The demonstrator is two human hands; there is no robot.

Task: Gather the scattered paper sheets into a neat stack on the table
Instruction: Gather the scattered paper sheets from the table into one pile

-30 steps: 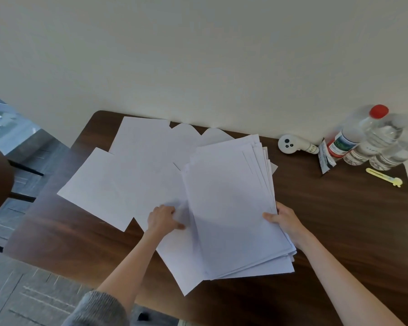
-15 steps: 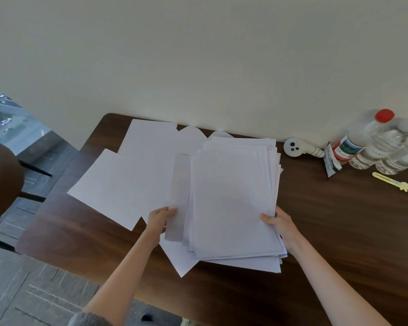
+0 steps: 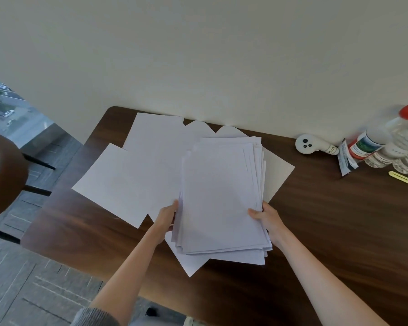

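Most sheets: already in a thick, uneven bundle of white paper sheets (image 3: pixel 222 198) over the middle of the dark brown wooden worktop (image 3: pixel 327 220); edges fanned, not squared
Grip, left hand (image 3: pixel 166 216): clamped on the bundle's left edge
Grip, right hand (image 3: pixel 266 220): clamped on its right edge; thumb on top
Still loose: several flat white sheets (image 3: pixel 137 175) spread left, behind and beneath the bundle (one pokes out at its near corner)
Left, as I judge: collect those; even the edges; set down
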